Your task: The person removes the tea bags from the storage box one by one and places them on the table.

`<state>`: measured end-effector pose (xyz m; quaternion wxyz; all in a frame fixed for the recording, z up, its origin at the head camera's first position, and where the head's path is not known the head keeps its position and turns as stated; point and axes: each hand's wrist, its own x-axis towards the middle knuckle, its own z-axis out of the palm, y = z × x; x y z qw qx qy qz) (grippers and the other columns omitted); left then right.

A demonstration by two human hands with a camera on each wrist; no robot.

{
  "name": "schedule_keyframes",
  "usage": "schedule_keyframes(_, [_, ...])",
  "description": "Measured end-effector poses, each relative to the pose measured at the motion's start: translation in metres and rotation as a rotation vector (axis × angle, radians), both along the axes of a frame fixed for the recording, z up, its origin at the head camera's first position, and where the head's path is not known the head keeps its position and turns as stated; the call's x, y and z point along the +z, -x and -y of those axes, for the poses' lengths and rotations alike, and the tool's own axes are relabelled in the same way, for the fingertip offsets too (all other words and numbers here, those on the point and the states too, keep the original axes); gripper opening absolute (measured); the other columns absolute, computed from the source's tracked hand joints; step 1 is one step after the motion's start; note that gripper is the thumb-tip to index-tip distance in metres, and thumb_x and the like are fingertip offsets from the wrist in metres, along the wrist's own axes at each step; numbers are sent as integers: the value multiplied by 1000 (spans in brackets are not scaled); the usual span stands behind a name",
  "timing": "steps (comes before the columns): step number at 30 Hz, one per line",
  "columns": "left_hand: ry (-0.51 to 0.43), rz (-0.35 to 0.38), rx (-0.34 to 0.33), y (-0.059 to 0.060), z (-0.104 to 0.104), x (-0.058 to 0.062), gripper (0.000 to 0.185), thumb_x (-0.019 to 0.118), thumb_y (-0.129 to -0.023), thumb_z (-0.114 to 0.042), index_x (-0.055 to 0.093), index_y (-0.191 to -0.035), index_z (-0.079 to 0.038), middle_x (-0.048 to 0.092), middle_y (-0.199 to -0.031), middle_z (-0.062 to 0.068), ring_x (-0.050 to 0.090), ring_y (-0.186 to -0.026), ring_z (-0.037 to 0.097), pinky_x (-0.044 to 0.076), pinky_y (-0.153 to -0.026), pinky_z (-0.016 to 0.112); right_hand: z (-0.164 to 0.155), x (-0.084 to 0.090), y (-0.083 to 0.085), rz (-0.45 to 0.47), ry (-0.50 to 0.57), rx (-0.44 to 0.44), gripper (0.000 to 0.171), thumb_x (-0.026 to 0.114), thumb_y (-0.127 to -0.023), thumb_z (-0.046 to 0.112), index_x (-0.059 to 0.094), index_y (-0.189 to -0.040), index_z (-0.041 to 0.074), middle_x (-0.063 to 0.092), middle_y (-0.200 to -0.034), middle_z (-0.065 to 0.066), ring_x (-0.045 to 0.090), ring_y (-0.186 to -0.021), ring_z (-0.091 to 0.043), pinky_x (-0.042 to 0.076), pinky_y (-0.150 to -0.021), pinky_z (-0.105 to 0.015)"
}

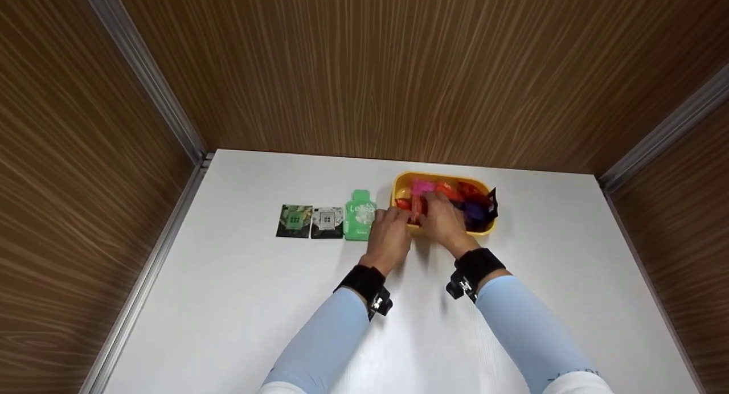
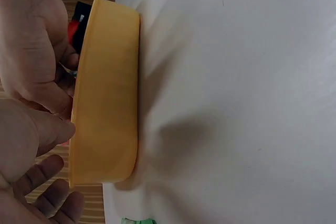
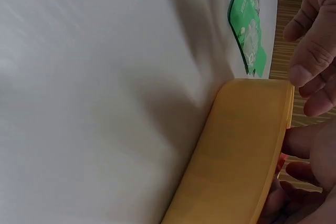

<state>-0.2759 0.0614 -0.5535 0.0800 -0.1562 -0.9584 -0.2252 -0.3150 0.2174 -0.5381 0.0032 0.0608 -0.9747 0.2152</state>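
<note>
The yellow plastic tub [image 2: 107, 93] stands on the white tabletop [image 1: 228, 303], with wrapped packets heaped inside it. The left hand [image 1: 390, 240] is at its near left corner, thumb against the rim and fingers loosely spread over the edge, gripping nothing that shows. The right hand [image 1: 447, 220] reaches over the near wall with its fingers down among the packets; whether they pinch one I cannot tell, since the wall and knuckles hide the tips. A red packet [image 1: 417, 206] lies between the two hands, and a pink packet [image 1: 423, 186] sits behind it. With both hands crowded into that end, the fingers could knock each other or catch two slick wrappers together. Weight on the near rim might tip or slide the tub, and the black packet [image 1: 493, 203] jutting over its right end could then drop out. The green bottle-shaped packet [image 1: 359, 226] lies just beside the left hand, so a careless sweep could skew it against the black-and-white sachet [image 1: 327, 223].
</note>
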Motion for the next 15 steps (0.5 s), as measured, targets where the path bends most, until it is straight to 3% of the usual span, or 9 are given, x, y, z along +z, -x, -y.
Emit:
schedule_keyframes(8, [19, 14, -1, -2, -5, -2, 40, 69, -98, -12, 67, -137, -15, 68, -128, 7, 56, -114, 30, 49, -94, 37, -5, -2, 6, 79, 6, 14, 62, 71, -97, 22, 49, -152, 6, 54, -149, -25, 60, -129, -48, 50, -103, -65])
schedule_keyframes(12, [5, 37, 3, -3, -4, 0, 43, 69, -98, -13, 65, -141, -14, 67, -133, 7, 56, -118, 29, 50, -97, 37, -9, 1, 6, 10, 16, 34, 48, 70, -97, 15, 59, -142, 4, 56, -144, -26, 63, -123, -48, 53, -100, -62])
schedule_keyframes(15, [-35, 27, 10, -2, -4, 2, 47, 70, -97, -12, 61, -143, -12, 65, -135, 9, 56, -119, 29, 51, -99, 37, -11, 8, 6, -62, 94, 26, 32, 68, -98, 11, 69, -129, 2, 64, -133, -23, 64, -120, -44, 53, -100, -58])
